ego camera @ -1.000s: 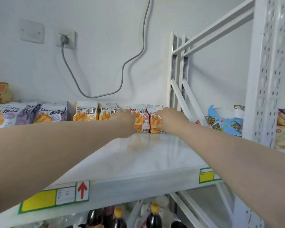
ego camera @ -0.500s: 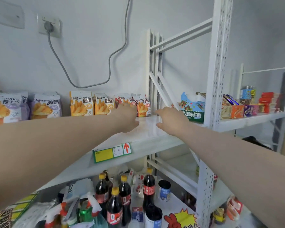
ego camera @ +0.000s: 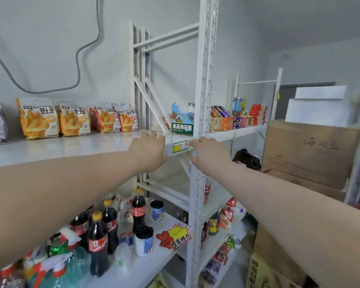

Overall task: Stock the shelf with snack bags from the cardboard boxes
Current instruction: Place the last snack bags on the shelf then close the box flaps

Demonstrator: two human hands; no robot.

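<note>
Hands point(ego camera: 149, 151) point(ego camera: 208, 154) withdrawn from bags point(ego camera: 112, 118), seemingly empty.

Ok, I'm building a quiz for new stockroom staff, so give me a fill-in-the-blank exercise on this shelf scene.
The left hand and the right hand both hold ____.
The orange fries snack bags stand at the ____ of the upper white metal shelf.
The dark cola bottles below have ____ caps.
Two white boxes sit on a large brown box made of ____.
Missing words: nothing; back; yellow; cardboard.
</note>
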